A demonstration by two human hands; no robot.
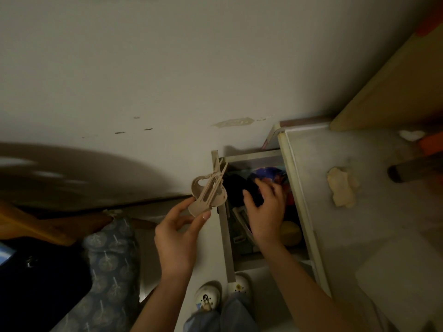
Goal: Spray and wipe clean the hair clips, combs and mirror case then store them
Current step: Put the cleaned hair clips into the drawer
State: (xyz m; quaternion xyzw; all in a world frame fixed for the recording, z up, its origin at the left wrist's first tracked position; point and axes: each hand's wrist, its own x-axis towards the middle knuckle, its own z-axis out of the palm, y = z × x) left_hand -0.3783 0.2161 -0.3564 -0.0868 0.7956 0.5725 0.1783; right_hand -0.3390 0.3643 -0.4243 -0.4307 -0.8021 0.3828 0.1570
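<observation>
While left hand (178,232) pinches hair clips (209,191), open drawer (225,238) holds clutter.

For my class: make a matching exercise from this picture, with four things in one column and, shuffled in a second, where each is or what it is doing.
1. beige hair clip
2. right hand
3. crumpled cloth
4. open drawer

A. lying on the cabinet top
B. pulled out from the cabinet, holding dark items
C. pinched in the left hand
D. reaching into the drawer

Pairs: 1-C, 2-D, 3-A, 4-B
</observation>
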